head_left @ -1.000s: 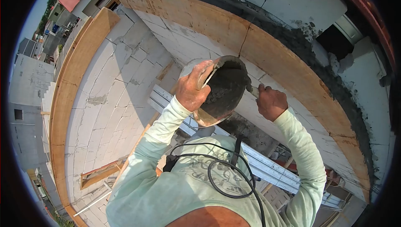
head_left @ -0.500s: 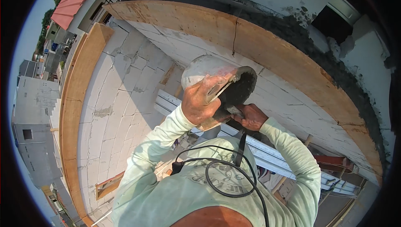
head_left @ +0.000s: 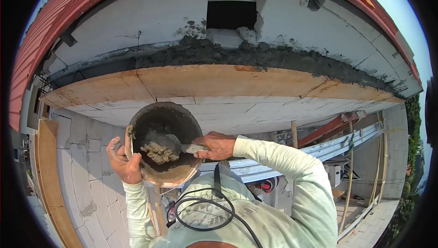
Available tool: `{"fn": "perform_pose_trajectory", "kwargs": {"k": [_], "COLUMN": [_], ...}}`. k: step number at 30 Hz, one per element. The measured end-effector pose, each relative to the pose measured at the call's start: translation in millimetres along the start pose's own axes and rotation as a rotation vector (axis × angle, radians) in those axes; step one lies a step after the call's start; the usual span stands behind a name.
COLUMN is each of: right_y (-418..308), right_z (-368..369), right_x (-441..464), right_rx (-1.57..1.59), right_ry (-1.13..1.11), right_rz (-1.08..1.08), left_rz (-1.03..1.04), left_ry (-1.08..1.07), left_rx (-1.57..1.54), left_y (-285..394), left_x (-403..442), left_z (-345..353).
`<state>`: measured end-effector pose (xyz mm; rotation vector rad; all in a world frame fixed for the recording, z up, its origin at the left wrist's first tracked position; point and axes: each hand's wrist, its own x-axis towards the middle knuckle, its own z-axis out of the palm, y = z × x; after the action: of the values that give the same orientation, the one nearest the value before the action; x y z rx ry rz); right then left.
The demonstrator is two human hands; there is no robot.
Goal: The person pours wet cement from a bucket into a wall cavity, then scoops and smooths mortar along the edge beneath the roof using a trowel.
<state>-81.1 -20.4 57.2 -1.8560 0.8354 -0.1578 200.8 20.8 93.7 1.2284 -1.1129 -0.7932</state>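
Bucket [head_left: 171,176] | inside: trowel [head_left: 173,143] with clumpy mortar [head_left: 159,154] | ledge [head_left: 93,68] behind timber board [head_left: 214,82] | dark mortar [head_left: 219,56] along it

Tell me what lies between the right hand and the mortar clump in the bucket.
The trowel: the head view shows it spanning from right hand to clump.

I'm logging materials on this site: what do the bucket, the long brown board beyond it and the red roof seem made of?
Bucket: probably plastic, dull; thin, tan-looking wall smeared grey.
Board: likely plywood, matt; flat brown face with darker stains.
Roof: perhaps painted sheet metal, given its parallel ribs.
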Motion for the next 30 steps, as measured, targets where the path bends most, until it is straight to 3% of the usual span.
{"fn": "perform_pose_trajectory", "kwargs": {"k": [3,5,9,11,15,17,18,20,21,23,27,30], "right_y": [0.8,3.2,-25.5,-57.2,-84.7,-114.1,-115.9,-117.7,-117.2,-110.3,-91.5,-97.1], "right_z": [-19.9,-31.2,-68.2,-97.1,-138.0,-161.6,-168.8,-180.2,-182.1,-183.3,-161.7,-151.1], "right_x": [-24.7,-40.1,-73.9,-90.0,-115.0,-120.1,-121.5,-123.5,-117.6,-96.5,-44.5,-28.8], "right_rx": [0.040,0.005,-0.038,-0.043,-0.111,-0.120,-0.126,-0.354,-0.358,-0.724,-1.332,-1.367], "right_ry": [-0.008,-0.037,0.082,0.052,0.230,0.266,0.257,0.546,0.544,0.796,0.860,0.888], "right_rz": [-0.016,0.123,0.110,0.326,0.383,0.586,0.577,0.279,0.273,0.019,0.103,0.096], "left_rz": [-0.008,-0.027,-0.050,-0.065,-0.093,-0.047,-0.043,-0.045,-0.045,-0.039,-0.072,-0.071], "left_ry": [0.067,0.090,0.162,0.216,0.288,0.366,0.380,0.383,0.381,0.401,0.490,0.554], "left_rx": [-0.010,-0.049,-0.084,-0.101,-0.082,-0.143,-0.140,-0.083,-0.055,-0.015,0.017,0.048], "left_y": [0.6,-5.0,-12.7,-18.8,-24.2,-32.1,-33.8,-38.3,-40.1,-43.9,-39.3,-42.7], "left_x": [4.4,5.9,6.8,4.8,-5.5,-10.0,-11.9,-17.6,-19.4,-22.8,-27.5,-33.6], "left_z": [5.0,6.2,1.0,-5.3,-17.1,-22.1,-26.3,-34.7,-38.8,-45.6,-52.1,-63.8]}}
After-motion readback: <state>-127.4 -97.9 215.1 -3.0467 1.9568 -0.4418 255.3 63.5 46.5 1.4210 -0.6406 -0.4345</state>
